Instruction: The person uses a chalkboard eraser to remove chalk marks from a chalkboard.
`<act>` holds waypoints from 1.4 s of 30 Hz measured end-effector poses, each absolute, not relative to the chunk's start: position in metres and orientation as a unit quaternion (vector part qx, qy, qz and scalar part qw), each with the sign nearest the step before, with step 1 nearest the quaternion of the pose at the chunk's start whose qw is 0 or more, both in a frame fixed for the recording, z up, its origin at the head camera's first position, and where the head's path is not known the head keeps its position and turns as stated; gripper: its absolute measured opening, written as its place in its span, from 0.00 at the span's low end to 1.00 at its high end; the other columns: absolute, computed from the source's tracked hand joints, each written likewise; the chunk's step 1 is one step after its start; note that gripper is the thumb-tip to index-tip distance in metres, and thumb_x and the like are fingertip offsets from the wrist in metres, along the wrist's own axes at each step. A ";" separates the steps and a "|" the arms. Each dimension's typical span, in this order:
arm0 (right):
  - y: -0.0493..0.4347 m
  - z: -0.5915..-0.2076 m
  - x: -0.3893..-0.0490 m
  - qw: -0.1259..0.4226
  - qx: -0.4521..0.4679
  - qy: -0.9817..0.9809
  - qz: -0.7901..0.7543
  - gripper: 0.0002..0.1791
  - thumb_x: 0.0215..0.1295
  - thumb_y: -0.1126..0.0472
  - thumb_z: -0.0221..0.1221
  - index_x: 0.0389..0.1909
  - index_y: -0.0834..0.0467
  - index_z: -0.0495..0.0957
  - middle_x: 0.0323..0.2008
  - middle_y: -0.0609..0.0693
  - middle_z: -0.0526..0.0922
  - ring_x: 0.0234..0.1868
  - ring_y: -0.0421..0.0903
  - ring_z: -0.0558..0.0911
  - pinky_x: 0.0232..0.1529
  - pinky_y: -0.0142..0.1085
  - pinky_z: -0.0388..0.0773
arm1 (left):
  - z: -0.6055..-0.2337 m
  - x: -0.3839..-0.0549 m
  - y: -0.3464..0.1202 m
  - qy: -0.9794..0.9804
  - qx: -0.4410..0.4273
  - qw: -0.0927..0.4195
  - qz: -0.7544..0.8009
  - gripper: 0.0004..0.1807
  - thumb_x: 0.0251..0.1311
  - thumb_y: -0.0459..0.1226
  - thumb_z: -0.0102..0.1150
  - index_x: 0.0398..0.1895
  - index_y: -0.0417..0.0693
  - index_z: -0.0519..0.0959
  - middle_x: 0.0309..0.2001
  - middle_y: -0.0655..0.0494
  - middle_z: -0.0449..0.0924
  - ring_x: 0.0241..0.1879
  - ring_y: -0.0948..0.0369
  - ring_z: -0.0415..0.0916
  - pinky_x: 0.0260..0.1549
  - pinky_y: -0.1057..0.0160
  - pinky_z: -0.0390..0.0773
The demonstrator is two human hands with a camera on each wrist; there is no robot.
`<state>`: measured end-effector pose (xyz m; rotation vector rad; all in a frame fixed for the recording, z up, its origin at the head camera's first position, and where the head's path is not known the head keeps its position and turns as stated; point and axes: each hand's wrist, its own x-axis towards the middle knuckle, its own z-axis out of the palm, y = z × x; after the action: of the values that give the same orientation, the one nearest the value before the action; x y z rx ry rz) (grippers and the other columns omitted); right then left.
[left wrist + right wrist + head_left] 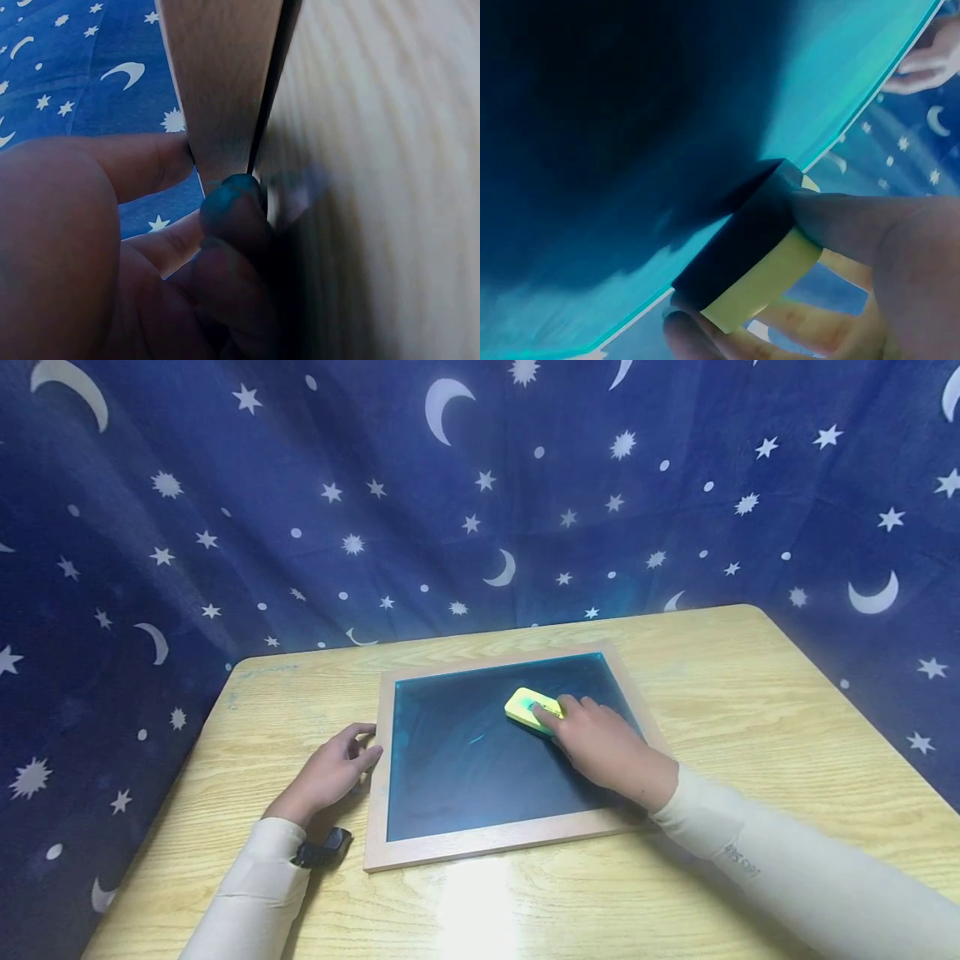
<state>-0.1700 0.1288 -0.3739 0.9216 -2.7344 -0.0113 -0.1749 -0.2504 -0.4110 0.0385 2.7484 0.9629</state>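
Observation:
A small chalkboard (450, 785) in a light wooden frame lies on the table. My right hand (603, 743) grips a yellow block eraser (517, 704) with a dark felt face over the right part of the board. In the right wrist view, thumb and fingers hold the eraser (769, 281) by opposite sides, its dark felt toward the board. My left hand (337, 768) lies beside the frame's left edge, fingertips touching it. Blue smears mark one left fingertip (229, 202) against the frame (217, 75). A short chalk stroke (476, 740) shows mid-board.
A pale wooden table (750, 710) with rounded far corners bears the board. Bluish chalk smudges (270, 671) mark its far left. Behind it hangs a dark blue curtain (405, 468) with white moons and stars. A black strap (322, 849) circles my left wrist.

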 end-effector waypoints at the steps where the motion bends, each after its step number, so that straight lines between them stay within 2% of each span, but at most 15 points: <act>1: 0.132 -0.373 -0.172 0.124 0.311 -0.942 -0.001 0.25 0.62 0.70 0.63 0.62 0.56 0.78 0.41 0.65 0.82 0.30 0.57 0.79 0.30 0.49 0.81 | -0.411 -0.175 -0.251 0.938 0.013 0.114 0.327 0.32 0.74 0.51 0.50 0.73 0.43 0.63 0.43 0.47 0.76 0.33 0.58 0.74 0.29 0.61 0.73; 9: 0.157 -0.366 -0.185 0.107 0.275 -0.955 0.009 0.25 0.62 0.71 0.63 0.61 0.58 0.78 0.36 0.66 0.81 0.27 0.57 0.77 0.27 0.50 0.80 | -0.410 -0.174 -0.251 0.936 0.011 0.117 0.332 0.32 0.74 0.51 0.50 0.73 0.43 0.62 0.44 0.46 0.76 0.33 0.58 0.73 0.28 0.61 0.74; 20: 0.161 -0.363 -0.184 0.089 0.254 -0.963 0.016 0.25 0.63 0.71 0.61 0.62 0.58 0.78 0.39 0.66 0.80 0.27 0.58 0.76 0.25 0.50 0.79 | -0.410 -0.174 -0.252 0.935 0.013 0.117 0.334 0.32 0.74 0.52 0.50 0.73 0.44 0.62 0.41 0.48 0.75 0.30 0.58 0.72 0.27 0.61 0.73; 34: 0.143 -0.371 -0.178 0.132 0.283 -0.950 -0.004 0.25 0.59 0.72 0.63 0.59 0.58 0.79 0.35 0.63 0.80 0.25 0.56 0.76 0.26 0.49 0.79 | -0.409 -0.174 -0.251 0.936 0.015 0.117 0.331 0.32 0.74 0.52 0.49 0.73 0.43 0.62 0.42 0.48 0.76 0.31 0.58 0.73 0.28 0.61 0.73; 42: 0.124 -0.374 -0.168 0.143 0.312 -0.939 -0.015 0.25 0.60 0.72 0.64 0.59 0.56 0.79 0.41 0.65 0.82 0.28 0.56 0.79 0.29 0.48 0.81 | -0.409 -0.174 -0.250 0.935 0.015 0.116 0.336 0.32 0.74 0.51 0.50 0.73 0.43 0.62 0.40 0.48 0.76 0.29 0.59 0.73 0.26 0.61 0.74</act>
<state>-0.1682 0.1238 -0.3739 0.9008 -2.7077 -0.0442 -0.1742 -0.2505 -0.4091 0.0444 2.7366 0.9833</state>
